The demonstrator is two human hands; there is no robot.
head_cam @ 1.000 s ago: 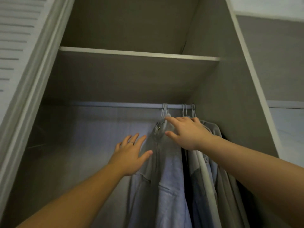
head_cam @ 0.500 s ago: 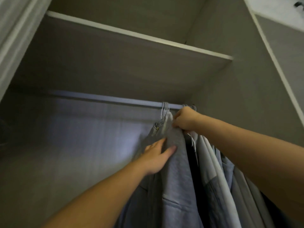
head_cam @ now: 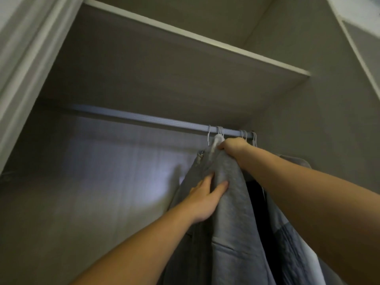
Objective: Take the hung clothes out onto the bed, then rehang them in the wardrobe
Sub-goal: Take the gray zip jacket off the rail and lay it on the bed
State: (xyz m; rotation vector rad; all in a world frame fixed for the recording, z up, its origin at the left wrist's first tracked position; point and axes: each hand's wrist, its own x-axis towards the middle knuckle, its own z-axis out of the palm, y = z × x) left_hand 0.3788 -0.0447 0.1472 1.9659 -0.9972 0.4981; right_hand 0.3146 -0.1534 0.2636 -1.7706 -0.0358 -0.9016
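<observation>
A fold of the grey jacket (head_cam: 236, 223) is pinched by the left grip (head_cam: 205, 198), with the thumb laid on the front of the cloth and the fingers pushed in behind it, below the collar. The jacket hangs in the wardrobe from the rail (head_cam: 144, 119), under the shelf (head_cam: 185, 38), and is the leftmost of the bunched clothes. Its white hanger (head_cam: 217, 140) is hooked over the rail among several other hooks; it has not been lifted off.

Just to the right, at the top of the jacket, the right grip (head_cam: 232, 148) is closed round the collar where the hanger's neck rises. Only the back of the hand is shown, so it cannot be told whether the hanger itself is enclosed.

Further right, a dark garment (head_cam: 255, 194) and lighter shirts (head_cam: 287, 233) are packed against the jacket, near the wardrobe's side wall.

The jacket is judged to be soft, thick and fairly heavy for a garment, with a quilted look; it will sag and swing if held by cloth alone. Hold is best taken at the hanger's neck, just under the hook, so that the hook can be raised clear of the rail. The body of the cloth should be supported by the other grip, lest it slide off the hanger's shoulders or drag a neighbouring hook along. Only 1 hook should be raised at a time.
</observation>
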